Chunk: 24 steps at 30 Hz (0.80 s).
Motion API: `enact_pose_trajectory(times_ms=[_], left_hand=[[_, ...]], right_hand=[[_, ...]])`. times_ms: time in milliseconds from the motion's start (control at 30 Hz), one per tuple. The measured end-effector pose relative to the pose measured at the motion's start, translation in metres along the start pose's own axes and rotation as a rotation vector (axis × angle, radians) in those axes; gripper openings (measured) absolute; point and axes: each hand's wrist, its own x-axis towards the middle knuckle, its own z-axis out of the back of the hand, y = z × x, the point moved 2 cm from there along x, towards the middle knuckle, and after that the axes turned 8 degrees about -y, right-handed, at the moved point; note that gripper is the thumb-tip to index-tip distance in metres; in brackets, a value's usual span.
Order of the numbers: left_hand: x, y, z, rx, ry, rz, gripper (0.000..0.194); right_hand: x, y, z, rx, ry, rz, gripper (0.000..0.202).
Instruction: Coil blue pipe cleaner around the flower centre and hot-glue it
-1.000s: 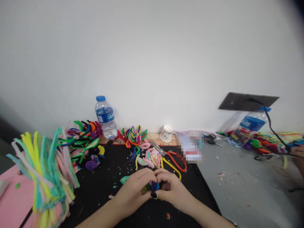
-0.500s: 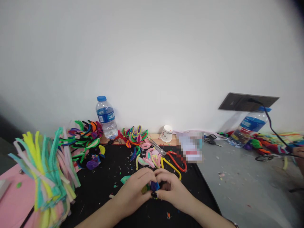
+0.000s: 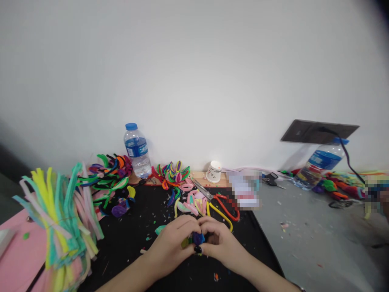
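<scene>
A small blue and purple fuzzy piece is pinched between my two hands, low in the middle of the view. My left hand curls round its left side, where some yellow-green also shows. My right hand grips it from the right, a dark-nailed thumb in front. Scissors with red and yellow handles lie just beyond my right hand. Pink and pastel fuzzy loops lie beyond my fingers, and a teal piece is beside my left hand.
Pastel fuzzy stems stand in a bundle at left. Behind the black mat are a water bottle, a paper cup and colourful loops. Keys and a tilted bottle are at right, near another person's blurred hand.
At the far right edge, the other person's hand has shifted and is now partly blurred out. My hands and the piece between them have hardly moved.
</scene>
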Motion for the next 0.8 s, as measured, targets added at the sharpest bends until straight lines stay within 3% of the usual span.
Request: enact_pose_trajectory(times_ms=[367,800], left_hand=[[0.0019,-0.0032,0.0022,-0.029,-0.065,-0.033,0.023],[0.0018,-0.0005,0.0049,-0.068,-0.12,0.065,0.038]], right_hand=[[0.0024,0.0009,0.0033,0.057,-0.037,0.03,0.022],[0.0026,-0.0014,0.004,0.187,-0.068,-0.05,0.026]])
